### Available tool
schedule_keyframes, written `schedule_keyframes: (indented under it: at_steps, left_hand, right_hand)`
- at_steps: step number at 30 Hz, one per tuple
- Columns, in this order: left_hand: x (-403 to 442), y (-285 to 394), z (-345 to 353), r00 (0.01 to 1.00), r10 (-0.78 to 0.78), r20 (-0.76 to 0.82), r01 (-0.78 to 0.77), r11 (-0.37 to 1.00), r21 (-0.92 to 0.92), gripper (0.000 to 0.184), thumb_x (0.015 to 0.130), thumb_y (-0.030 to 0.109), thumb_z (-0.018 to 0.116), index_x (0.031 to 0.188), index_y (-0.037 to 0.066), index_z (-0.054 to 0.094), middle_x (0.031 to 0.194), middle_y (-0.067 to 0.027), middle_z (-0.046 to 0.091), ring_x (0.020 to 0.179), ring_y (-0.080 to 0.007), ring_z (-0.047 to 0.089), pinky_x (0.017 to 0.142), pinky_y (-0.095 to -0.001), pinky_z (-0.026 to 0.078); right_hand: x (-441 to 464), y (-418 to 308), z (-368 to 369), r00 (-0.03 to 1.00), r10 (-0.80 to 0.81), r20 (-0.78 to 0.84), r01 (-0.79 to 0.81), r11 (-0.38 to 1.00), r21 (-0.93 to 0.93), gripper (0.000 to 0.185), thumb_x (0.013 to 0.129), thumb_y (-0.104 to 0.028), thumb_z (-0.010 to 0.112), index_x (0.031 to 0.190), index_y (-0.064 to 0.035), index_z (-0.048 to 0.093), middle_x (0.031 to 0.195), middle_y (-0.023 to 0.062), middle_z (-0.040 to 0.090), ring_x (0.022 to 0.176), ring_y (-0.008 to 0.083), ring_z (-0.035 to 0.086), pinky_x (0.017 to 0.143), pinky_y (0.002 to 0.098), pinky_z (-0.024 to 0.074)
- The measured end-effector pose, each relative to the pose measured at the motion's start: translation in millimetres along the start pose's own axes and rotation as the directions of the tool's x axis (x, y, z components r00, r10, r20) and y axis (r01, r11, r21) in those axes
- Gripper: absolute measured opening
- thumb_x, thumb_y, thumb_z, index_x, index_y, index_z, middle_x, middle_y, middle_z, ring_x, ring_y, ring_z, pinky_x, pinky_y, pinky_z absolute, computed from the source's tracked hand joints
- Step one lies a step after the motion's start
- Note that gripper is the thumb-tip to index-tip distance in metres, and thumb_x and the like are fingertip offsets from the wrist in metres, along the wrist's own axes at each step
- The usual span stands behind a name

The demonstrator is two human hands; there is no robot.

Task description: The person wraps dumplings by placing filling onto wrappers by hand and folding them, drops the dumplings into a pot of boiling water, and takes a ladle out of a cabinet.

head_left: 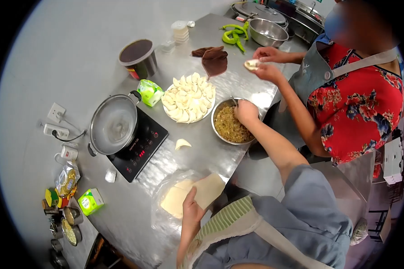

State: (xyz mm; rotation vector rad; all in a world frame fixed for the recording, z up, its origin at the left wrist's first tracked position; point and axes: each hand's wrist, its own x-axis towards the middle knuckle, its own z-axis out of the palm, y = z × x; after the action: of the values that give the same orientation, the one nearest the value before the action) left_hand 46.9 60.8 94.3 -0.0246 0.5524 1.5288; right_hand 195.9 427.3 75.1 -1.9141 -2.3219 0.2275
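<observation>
We had our right hand (248, 113) clenched on a metal utensil (233, 100) in the filling bowl (220, 138), at the steel table's (206, 154) front edge; hard scooping could've tipped it. Our left hand (193, 208) grasped a dumpling wrapper (211, 188) by that edge; a loosened grip risked dropping it.

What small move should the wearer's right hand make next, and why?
Probably lift some brownish-green minced filling from the round steel bowl: the right hand grips a thin metal utensil there, while the left hand holds a flat, pale dough wrapper with no filling visible on it.
</observation>
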Motion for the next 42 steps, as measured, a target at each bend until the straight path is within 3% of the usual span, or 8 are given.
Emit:
schedule_keyframes:
  at_steps: [3, 8, 12, 14, 19, 30, 39, 42]
  left_hand:
    - [29.2, -12.4, -11.3, 0.998, -0.042, -0.037, 0.044, 0.997, 0.07, 0.051, 0.102, 0.028, 0.043, 0.136, -0.009, 0.042, 0.136, -0.0199, 0.052, 0.125, -0.0316, 0.051, 0.107, -0.0421, 0.04]
    - [90.5, -24.6, -1.4, 0.987, -0.153, -0.058, 0.158, 0.983, 0.095, 0.047, 0.101, 0.026, 0.045, 0.131, -0.01, 0.047, 0.129, -0.0182, 0.057, 0.118, -0.0286, 0.058, 0.102, -0.0383, 0.045]
    - [132.0, -41.5, -6.7, 0.985, -0.158, -0.067, 0.169, 0.961, 0.218, 0.046, 0.1, 0.027, 0.048, 0.13, -0.008, 0.048, 0.126, -0.0167, 0.059, 0.112, -0.0271, 0.06, 0.098, -0.0379, 0.047]
    - [145.6, -45.9, -0.7, 0.981, -0.157, -0.112, 0.179, 0.96, 0.218, 0.046, 0.1, 0.028, 0.049, 0.13, -0.007, 0.049, 0.125, -0.0163, 0.06, 0.11, -0.0268, 0.061, 0.097, -0.038, 0.048]
    - [169.8, -57.5, 11.5, 0.974, -0.191, -0.121, 0.211, 0.959, 0.188, 0.045, 0.099, 0.024, 0.048, 0.133, -0.006, 0.047, 0.13, -0.0175, 0.057, 0.119, -0.0291, 0.057, 0.105, -0.0403, 0.043]
    - [174.0, -58.5, 19.9, 0.978, -0.183, -0.1, 0.199, 0.961, 0.191, 0.046, 0.1, 0.027, 0.045, 0.133, -0.005, 0.048, 0.127, -0.0169, 0.06, 0.115, -0.0281, 0.06, 0.1, -0.0399, 0.047]
    - [167.1, -54.6, 27.4, 0.974, -0.195, -0.116, 0.218, 0.947, 0.238, 0.048, 0.1, 0.032, 0.044, 0.135, -0.001, 0.048, 0.123, -0.0157, 0.061, 0.107, -0.0277, 0.063, 0.089, -0.0412, 0.052]
    - [172.1, -60.6, 19.0, 0.974, -0.183, -0.131, 0.209, 0.952, 0.223, 0.048, 0.1, 0.034, 0.043, 0.135, 0.001, 0.048, 0.123, -0.0154, 0.062, 0.104, -0.0278, 0.064, 0.085, -0.0419, 0.053]
  right_hand:
    - [-28.7, 12.7, -18.8, 0.992, -0.044, -0.122, 0.05, 0.998, 0.046, 0.022, 0.082, -0.021, 0.058, 0.088, -0.001, 0.065, 0.08, 0.022, 0.067, 0.079, 0.0388, 0.067, 0.075, 0.0485, 0.0534]
    - [-52.6, 48.9, -35.1, 0.999, 0.021, -0.028, -0.019, 0.996, 0.084, 0.029, 0.083, -0.021, 0.055, 0.1, -0.0001, 0.066, 0.085, 0.0234, 0.068, 0.081, 0.0395, 0.067, 0.076, 0.0473, 0.0538]
    - [-65.7, 66.7, -55.8, 0.994, -0.08, -0.076, 0.098, 0.954, 0.283, 0.023, 0.087, -0.018, 0.055, 0.101, -0.0045, 0.067, 0.088, 0.0187, 0.067, 0.081, 0.0387, 0.065, 0.075, 0.0455, 0.0518]
    - [-65.6, 68.4, -61.2, 0.911, -0.293, -0.29, 0.386, 0.852, 0.353, 0.02, 0.087, -0.011, 0.057, 0.104, -0.0055, 0.067, 0.089, 0.0155, 0.065, 0.082, 0.0359, 0.063, 0.074, 0.0435, 0.0514]
    - [-48.8, 81.3, -30.6, 0.734, -0.597, -0.324, 0.63, 0.776, -0.003, 0.027, 0.081, -0.011, 0.063, 0.107, -0.0057, 0.065, 0.088, 0.008, 0.061, 0.087, 0.0278, 0.058, 0.076, 0.0386, 0.0501]
    - [-106.5, 80.1, -27.7, 0.776, -0.614, -0.142, 0.631, 0.759, 0.164, 0.023, 0.079, -0.007, 0.062, 0.102, -0.001, 0.064, 0.084, 0.0105, 0.058, 0.084, 0.0286, 0.056, 0.075, 0.039, 0.0484]
    - [-107.0, 82.9, -39.1, 0.787, -0.548, -0.283, 0.596, 0.794, 0.119, 0.025, 0.078, -0.004, 0.063, 0.103, -0.0015, 0.065, 0.083, 0.0107, 0.058, 0.083, 0.0291, 0.057, 0.072, 0.0388, 0.0498]
    - [-102.9, 82.2, -32.4, 0.82, -0.543, -0.182, 0.568, 0.812, 0.135, 0.024, 0.079, -0.004, 0.063, 0.102, -0.001, 0.065, 0.083, 0.0111, 0.059, 0.083, 0.0295, 0.057, 0.072, 0.0388, 0.0499]
